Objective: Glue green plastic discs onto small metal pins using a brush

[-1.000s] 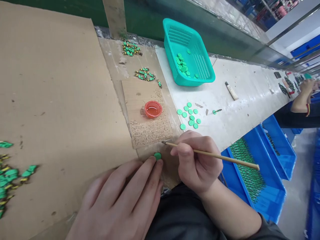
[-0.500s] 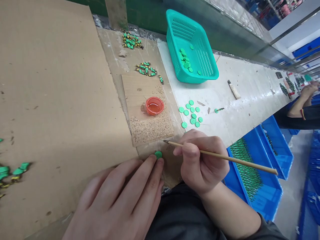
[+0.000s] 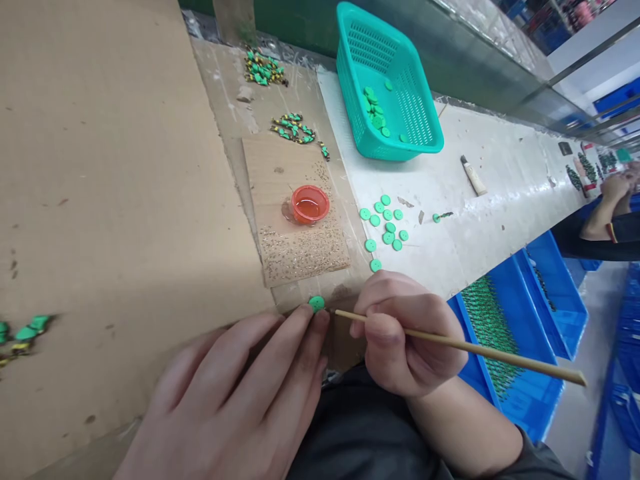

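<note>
1. The left hand [image 3: 235, 393] lies back up, fingers stretched forward and right, side by side; the fingertips touch the button's near edge. Its thumb is hidden, so I cannot tell whether it pinches or merely steadies.
2. The right hand [image 3: 413, 363] grips the brush [image 3: 500, 356] penlike, between thumb and fingers, wrist low on the right.
3. The button [image 3: 317, 304] lies flat just beyond the left fingertips, the nearer hand. The brush tip is just right of it, apart, the shaft slanting toward the lower right.
4. Beyond stands the red cup [image 3: 310, 205].
</note>
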{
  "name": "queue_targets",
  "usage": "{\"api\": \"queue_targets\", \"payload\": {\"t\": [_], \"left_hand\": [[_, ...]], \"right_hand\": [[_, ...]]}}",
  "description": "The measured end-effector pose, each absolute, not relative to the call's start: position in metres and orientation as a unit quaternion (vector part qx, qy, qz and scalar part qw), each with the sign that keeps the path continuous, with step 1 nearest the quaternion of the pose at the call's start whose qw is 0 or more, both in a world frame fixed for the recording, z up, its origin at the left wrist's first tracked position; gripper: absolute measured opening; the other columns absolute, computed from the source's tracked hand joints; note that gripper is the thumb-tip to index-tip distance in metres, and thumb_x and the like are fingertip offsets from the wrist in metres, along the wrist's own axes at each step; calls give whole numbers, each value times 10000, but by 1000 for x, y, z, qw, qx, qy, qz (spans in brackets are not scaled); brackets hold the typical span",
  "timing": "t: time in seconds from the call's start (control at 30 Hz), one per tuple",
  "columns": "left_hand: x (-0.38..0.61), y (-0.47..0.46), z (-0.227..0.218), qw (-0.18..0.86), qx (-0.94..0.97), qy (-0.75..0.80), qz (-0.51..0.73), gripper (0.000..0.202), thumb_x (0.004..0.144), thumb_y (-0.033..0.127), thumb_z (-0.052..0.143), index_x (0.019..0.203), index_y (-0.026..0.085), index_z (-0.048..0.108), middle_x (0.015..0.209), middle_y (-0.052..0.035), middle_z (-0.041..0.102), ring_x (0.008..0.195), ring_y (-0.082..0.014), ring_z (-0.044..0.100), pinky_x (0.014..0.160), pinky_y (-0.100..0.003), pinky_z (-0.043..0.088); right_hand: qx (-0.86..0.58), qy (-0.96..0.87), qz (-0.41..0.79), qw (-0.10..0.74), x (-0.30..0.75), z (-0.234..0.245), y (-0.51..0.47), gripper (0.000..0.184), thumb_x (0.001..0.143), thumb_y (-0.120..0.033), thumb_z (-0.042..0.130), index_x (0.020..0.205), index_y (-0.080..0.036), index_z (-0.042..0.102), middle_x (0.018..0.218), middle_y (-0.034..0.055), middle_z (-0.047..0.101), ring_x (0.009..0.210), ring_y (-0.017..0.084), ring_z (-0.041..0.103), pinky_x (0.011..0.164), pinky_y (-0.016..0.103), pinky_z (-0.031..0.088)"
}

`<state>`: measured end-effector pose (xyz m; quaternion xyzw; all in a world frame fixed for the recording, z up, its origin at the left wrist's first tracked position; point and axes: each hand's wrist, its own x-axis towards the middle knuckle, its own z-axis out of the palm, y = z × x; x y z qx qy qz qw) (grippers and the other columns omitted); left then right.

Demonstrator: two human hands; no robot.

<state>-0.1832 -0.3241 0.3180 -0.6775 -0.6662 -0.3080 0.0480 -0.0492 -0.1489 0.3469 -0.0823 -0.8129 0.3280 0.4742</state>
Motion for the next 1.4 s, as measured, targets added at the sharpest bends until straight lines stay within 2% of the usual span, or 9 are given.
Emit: {"api": "queue_targets", "payload": {"t": [0.17, 0.4, 0.73, 0.87, 1.07, 1.23, 1.4], "left_hand": [[-184, -323, 320, 42, -682, -662, -308, 352, 1125, 243, 532, 1379, 234, 775, 1482, -31, 800, 1256, -295, 707, 914, -501, 457], [-186, -324, 319, 37, -677, -667, -307, 370, 1119, 262, 549, 1423, 241, 759, 1486, -39, 797, 1268, -306, 712, 945, -494, 467], [-184, -328, 317, 29, -676, -664, -318, 421, 1100, 252, 589, 1491, 254, 746, 1499, -55, 790, 1287, -322, 714, 987, -498, 481], [-184, -328, 317, 21, -678, -664, -315, 409, 1106, 259, 587, 1483, 260, 746, 1507, -39, 793, 1289, -320, 714, 971, -509, 476], [-186, -326, 320, 21, -674, -671, -309, 369, 1139, 297, 555, 1445, 258, 759, 1557, -18, 773, 1282, -304, 718, 950, -512, 479], [-185, -322, 321, 63, -669, -675, -304, 425, 1151, 320, 571, 1527, 205, 732, 1420, -43, 836, 1174, -301, 724, 924, -510, 485], [-186, -316, 322, 79, -667, -666, -324, 406, 1136, 316, 643, 1512, 205, 750, 1408, -55, 840, 1205, -285, 719, 969, -479, 484]], "right_hand": [[-64, -820, 343, 455, -47, 346, -147, 269, 1122, -103, 634, 878, -207, 585, 739, -13, 669, 572, 126, 644, 532, 294, 577], [-74, -820, 338, 455, -47, 344, -147, 256, 1122, -128, 649, 888, -215, 589, 732, -35, 671, 562, 110, 642, 530, 278, 580], [-59, -825, 334, 452, -48, 344, -145, 257, 1097, -94, 668, 881, -215, 601, 715, -24, 667, 569, 125, 645, 521, 297, 580], [-61, -823, 331, 458, -50, 344, -146, 236, 1119, -135, 640, 902, -220, 608, 718, -25, 663, 557, 129, 635, 505, 302, 573], [-114, -776, 321, 531, -50, 339, -149, 96, 1148, -166, 634, 1065, -201, 669, 721, -40, 654, 528, 134, 642, 484, 313, 581], [-153, -753, 321, 554, -58, 352, -140, 148, 1176, -182, 616, 1063, -252, 681, 701, -56, 655, 538, 130, 655, 507, 312, 608], [-193, -784, 280, 519, -84, 374, -115, 218, 1191, -301, 665, 980, -268, 623, 787, -43, 675, 628, 117, 666, 592, 304, 565]]}}
